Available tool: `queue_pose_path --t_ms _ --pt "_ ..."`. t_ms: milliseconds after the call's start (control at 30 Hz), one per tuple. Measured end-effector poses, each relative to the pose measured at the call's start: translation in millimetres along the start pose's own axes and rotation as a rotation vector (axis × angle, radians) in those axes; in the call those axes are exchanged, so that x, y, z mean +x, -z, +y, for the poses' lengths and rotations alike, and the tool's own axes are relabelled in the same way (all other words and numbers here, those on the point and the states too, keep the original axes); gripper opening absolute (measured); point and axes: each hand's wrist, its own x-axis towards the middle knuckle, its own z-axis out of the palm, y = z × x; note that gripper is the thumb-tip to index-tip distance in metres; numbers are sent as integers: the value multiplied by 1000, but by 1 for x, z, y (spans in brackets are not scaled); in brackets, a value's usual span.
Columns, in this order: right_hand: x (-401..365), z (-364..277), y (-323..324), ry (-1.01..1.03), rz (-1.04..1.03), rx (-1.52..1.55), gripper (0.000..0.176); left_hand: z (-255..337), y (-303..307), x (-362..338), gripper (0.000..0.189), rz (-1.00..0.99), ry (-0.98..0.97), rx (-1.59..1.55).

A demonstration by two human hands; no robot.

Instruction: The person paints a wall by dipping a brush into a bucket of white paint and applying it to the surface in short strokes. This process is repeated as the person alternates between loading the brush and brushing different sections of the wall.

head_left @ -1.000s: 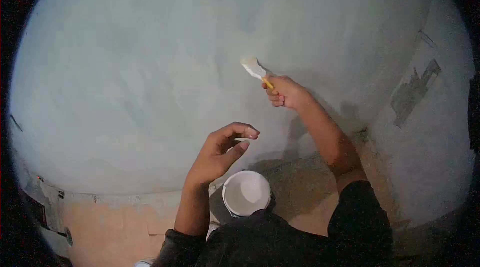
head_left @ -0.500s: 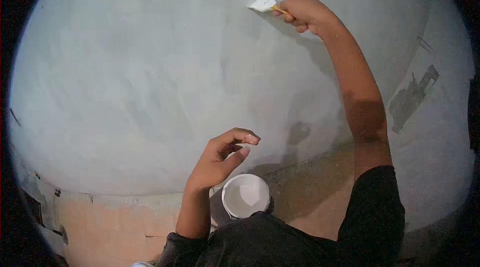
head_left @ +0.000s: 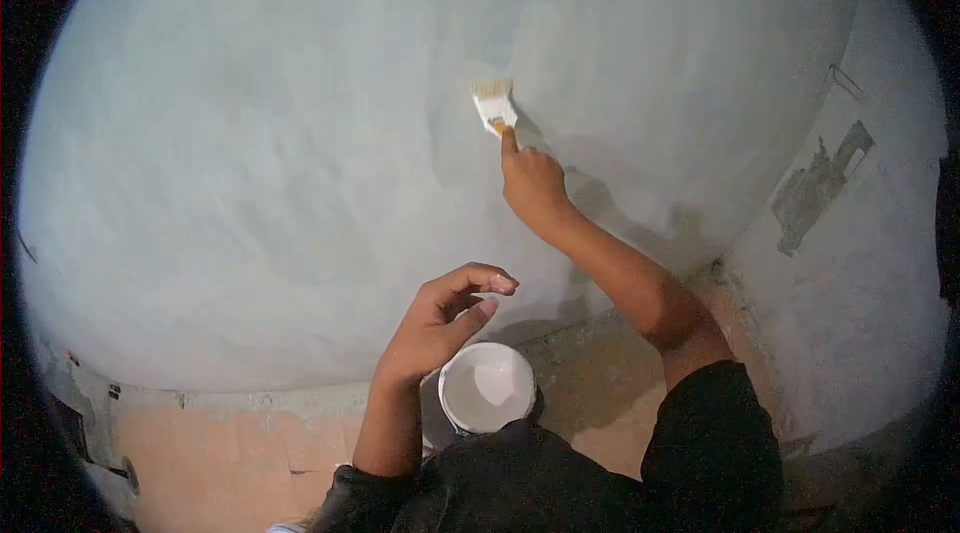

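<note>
My right hand (head_left: 532, 178) grips a paintbrush (head_left: 493, 108) by its yellowish handle, index finger stretched along it. The brush has pale bristles and a white ferrule, with the bristles pointing up against the grey-white wall (head_left: 300, 153). A darker, damp-looking patch shows on the wall above the bristles. My left hand (head_left: 450, 318) hangs in the air with curled fingers, thumb and fingertips apart, and nothing between them. Just below it stands a white bucket (head_left: 487, 388) with white paint inside.
An orange-brown floor (head_left: 230, 453) runs along the foot of the wall. On the side wall at right is a rough grey patch (head_left: 820, 188). A dark object (head_left: 128, 473) lies at the lower left edge.
My right hand has brought the paintbrush down and to the left along the wall, and the bristles now point up. My left hand has barely moved.
</note>
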Motion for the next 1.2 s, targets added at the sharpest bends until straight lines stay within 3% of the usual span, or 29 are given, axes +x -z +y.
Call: queue_pose_path --t_ms 200,233,267,333,400,467,533,567,633,800,933,1033,1200 --pt "-36 22 -40 -20 -202 102 47 -11 12 6 25 -23 162 45" --pt "-50 33 -54 -6 -182 167 35 -14 11 2 25 -15 192 57" --pt "-66 42 -67 -9 -205 174 35 -18 10 -4 25 -8 212 46" --pt "-94 48 -92 -153 -469 411 26 -26 23 -15 19 38 319 41" --pt "-128 35 -138 -527 -645 623 29 -38 52 -22 19 58 360 33" --pt "-175 6 -142 -995 -717 861 35 -42 61 -35 19 107 516 3" --pt "-227 2 -138 -1100 -831 1031 37 -53 45 -52 19 159 568 -11" --pt "-254 4 -150 -1107 -858 1033 37 -59 41 -58 19 208 601 3" --pt "-311 13 -203 -746 -856 970 30 -72 39 -66 19 280 614 32" --pt "-335 7 -210 -647 -945 835 25 -79 25 -70 20 399 771 -3" --pt "-333 1 -222 -574 -857 645 34 -88 17 -81 20 412 785 -10" --pt "-300 4 -221 -618 -1075 532 26 -99 14 -86 21 434 823 -48" --pt "-307 0 -252 -365 -810 559 25 -114 10 -94 22 432 848 -71"
